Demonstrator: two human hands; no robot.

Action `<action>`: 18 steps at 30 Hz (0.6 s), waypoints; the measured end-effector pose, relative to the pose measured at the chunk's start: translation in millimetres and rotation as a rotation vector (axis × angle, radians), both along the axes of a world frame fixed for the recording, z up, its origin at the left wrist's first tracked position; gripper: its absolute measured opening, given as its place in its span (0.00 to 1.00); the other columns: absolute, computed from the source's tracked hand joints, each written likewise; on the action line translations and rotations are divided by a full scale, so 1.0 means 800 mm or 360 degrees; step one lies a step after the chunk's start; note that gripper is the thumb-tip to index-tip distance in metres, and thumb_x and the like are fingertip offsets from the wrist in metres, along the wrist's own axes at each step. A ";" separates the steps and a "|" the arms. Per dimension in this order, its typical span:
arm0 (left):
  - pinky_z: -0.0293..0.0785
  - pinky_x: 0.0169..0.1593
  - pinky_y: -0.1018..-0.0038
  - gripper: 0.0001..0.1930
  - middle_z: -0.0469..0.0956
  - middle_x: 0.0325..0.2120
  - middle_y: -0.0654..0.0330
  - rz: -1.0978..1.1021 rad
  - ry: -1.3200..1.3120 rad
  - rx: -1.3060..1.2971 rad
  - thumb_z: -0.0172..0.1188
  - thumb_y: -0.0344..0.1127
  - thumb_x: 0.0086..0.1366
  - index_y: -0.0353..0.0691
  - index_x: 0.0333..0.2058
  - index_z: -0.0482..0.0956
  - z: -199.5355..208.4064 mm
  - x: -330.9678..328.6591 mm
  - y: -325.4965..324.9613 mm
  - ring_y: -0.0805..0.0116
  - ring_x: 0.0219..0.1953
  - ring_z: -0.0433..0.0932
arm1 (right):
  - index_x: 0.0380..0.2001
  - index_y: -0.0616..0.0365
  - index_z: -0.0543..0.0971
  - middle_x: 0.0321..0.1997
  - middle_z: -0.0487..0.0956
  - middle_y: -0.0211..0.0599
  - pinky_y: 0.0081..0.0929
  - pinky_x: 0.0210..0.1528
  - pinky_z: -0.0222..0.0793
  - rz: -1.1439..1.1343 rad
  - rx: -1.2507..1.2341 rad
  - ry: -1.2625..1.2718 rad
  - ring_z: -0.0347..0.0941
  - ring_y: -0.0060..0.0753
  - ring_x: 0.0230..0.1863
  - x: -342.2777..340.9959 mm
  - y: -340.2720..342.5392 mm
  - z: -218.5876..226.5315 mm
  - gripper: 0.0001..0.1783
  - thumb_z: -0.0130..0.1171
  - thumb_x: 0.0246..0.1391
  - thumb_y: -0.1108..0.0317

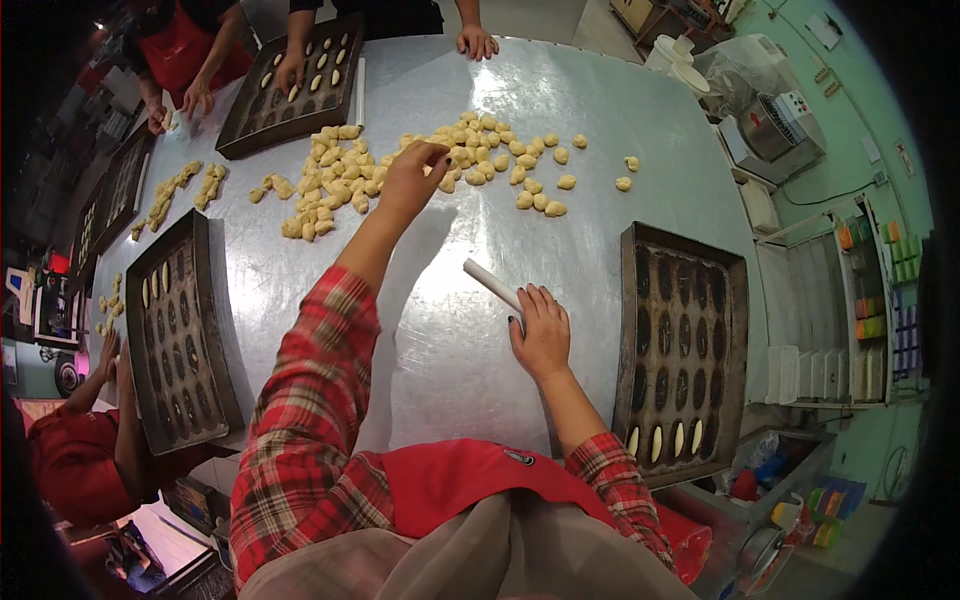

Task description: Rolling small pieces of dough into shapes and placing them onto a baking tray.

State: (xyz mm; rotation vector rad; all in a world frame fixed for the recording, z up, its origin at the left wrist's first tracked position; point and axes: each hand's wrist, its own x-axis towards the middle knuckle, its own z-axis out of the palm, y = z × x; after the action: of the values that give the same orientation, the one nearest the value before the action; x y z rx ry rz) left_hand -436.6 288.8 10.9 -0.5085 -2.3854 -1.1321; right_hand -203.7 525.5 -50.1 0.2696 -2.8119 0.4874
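My left hand [412, 178] reaches out over the near edge of a spread of pale yellow dough balls [345, 180]. Its fingers are drawn together in a pinch, and whatever they hold, if anything, is hidden. Closer to me, my right hand [543, 330] is closed around the near end of a slim white rolling pin [490, 282], thumb on one side and fingers over the top. The pin slants across the bare metal tabletop [440, 350], its free end pointing away to the left.
A dark moulded baking tray [628, 300] on the right holds several pale dough strips in its nearest row. Another tray [205, 300] lies left, and a third [232, 140] at the far left, where a co-worker's hand [290, 70] places strips. Other people stand along the table's left and far sides.
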 end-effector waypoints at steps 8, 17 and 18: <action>0.56 0.65 0.49 0.22 0.74 0.54 0.52 -0.0625 -0.0797 -0.0336 0.61 0.30 0.60 0.42 0.54 0.73 -0.092 0.282 -0.038 0.51 0.60 0.69 | 0.55 0.54 0.74 0.48 0.75 0.38 0.37 0.51 0.64 0.0033 -0.0009 0.0087 0.69 0.40 0.49 0.000 -0.003 0.000 0.24 0.56 0.52 0.72; 0.32 0.69 0.44 0.36 0.47 0.69 0.46 0.0105 0.0098 -0.0051 0.56 0.30 0.61 0.35 0.66 0.51 -0.026 0.302 -0.042 0.42 0.71 0.42 | 0.50 0.50 0.78 0.41 0.77 0.33 0.37 0.48 0.63 0.0699 -0.0406 -0.0089 0.71 0.39 0.44 0.008 -0.036 0.031 0.22 0.56 0.49 0.75; 0.36 0.69 0.45 0.34 0.51 0.69 0.49 0.0114 0.0029 -0.0044 0.56 0.31 0.62 0.37 0.66 0.54 -0.028 0.292 -0.046 0.43 0.71 0.45 | 0.50 0.50 0.78 0.41 0.77 0.33 0.37 0.48 0.63 0.0715 -0.0393 -0.0096 0.71 0.39 0.44 0.010 -0.044 0.029 0.22 0.56 0.49 0.75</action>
State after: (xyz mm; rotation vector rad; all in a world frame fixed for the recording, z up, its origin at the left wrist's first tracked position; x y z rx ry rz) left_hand -203.2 252.4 -11.2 -0.4367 -2.3870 -1.0602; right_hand -196.0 490.0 -27.0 0.8512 -2.7025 0.9427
